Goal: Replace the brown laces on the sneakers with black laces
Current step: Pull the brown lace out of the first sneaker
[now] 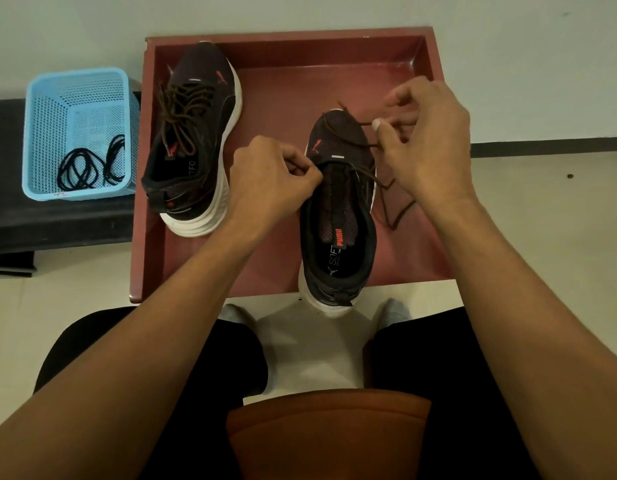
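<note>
Both hands unlace black mesh sneaker (338,237) in red wooden tray (289,38): left hand (269,181) fingers (307,174) pinch its eyelet edge to steady it, right hand (428,143) fingers (386,132) pinch thin brown lace (392,226) to draw it out.

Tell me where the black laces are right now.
In the head view, the coiled black laces lie at far left inside the light blue perforated plastic basket, just left of the reddish-brown wooden tray.

"PUMA" on sneaker tongue (339,237), "SOF" on insole (336,263)

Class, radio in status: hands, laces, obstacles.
Left hand pinches near sneaker; right hand pinches its brown lace. Black laces in basket. Nothing blocking.
</note>
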`<state>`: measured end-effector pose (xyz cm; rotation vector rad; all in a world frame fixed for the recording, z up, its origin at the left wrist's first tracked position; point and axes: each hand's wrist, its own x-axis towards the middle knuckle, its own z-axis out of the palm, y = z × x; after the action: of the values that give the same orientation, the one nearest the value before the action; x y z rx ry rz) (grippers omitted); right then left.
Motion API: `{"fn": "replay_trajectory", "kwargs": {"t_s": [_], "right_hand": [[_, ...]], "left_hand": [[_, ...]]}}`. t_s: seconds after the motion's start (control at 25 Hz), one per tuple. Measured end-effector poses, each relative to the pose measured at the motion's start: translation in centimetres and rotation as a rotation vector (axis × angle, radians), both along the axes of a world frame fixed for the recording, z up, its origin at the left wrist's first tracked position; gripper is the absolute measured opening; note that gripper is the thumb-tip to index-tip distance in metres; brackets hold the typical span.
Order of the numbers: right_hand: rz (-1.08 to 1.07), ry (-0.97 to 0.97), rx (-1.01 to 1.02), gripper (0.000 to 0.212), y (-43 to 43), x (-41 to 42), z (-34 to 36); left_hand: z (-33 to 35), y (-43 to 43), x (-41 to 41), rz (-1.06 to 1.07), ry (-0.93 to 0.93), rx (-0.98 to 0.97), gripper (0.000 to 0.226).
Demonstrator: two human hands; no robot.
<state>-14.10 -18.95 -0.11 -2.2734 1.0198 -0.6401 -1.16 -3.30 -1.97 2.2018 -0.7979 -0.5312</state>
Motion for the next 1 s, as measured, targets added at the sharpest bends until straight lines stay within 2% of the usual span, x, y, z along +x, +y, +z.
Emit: {"fn": "replay_trajectory", "kwargs": {"t_s": [0.12, 0.2, 0.28, 0.36, 0.44, 0.6, 0.8, 0.92, 1.0], "right_hand": [[0.056, 0.067, 0.048, 0.010, 0.8, -0.1, 0.9], [0.116, 0.244, 0.118, 0.026, 1.2, -0.3, 1.6], [0.188, 0.496, 0.200, 0.041, 1.8, -0.7, 2.2], [0.204, 0.655, 0.236, 0.046, 2.3, -0.8, 2.3], [0.185, 0.664, 0.247, 0.039, 2.5, -0.6, 2.4], [0.180, 0.593, 0.215, 0.023, 2.9, -0.2, 2.1], [0.153, 0.559, 0.137, 0.019, 3.3, 0.2, 1.6], [0.172, 0.550, 0.171, 0.019, 2.9, 0.2, 1.4], [0.167, 0.554, 0.167, 0.015, 2.7, 0.1, 1.2]], "left_hand": [[0.3, 0.4, 0.2, -0.012, -0.009, 0.005, 0.004], [0.4, 0.5, 0.3, -0.036, -0.030, 0.001, 0.006], [0.5, 0.3, 0.5, -0.126, -0.093, 0.012, 0.020], [0.5, 0.1, 0.5, -0.244, -0.146, 0.056, 0.038], [0.5, -0.2, 0.3, -0.285, -0.172, 0.076, 0.038], [0.6, -0.9, 0.2, -0.255, -0.185, 0.081, 0.019], [0.5, -1.8, -0.5, -0.085, -0.177, 0.113, 0.017], [0.3, -1.8, -0.9, -0.083, -0.207, 0.097, 0.011], [0.4, -1.7, -0.8, -0.083, -0.154, 0.059, 0.011]]}}
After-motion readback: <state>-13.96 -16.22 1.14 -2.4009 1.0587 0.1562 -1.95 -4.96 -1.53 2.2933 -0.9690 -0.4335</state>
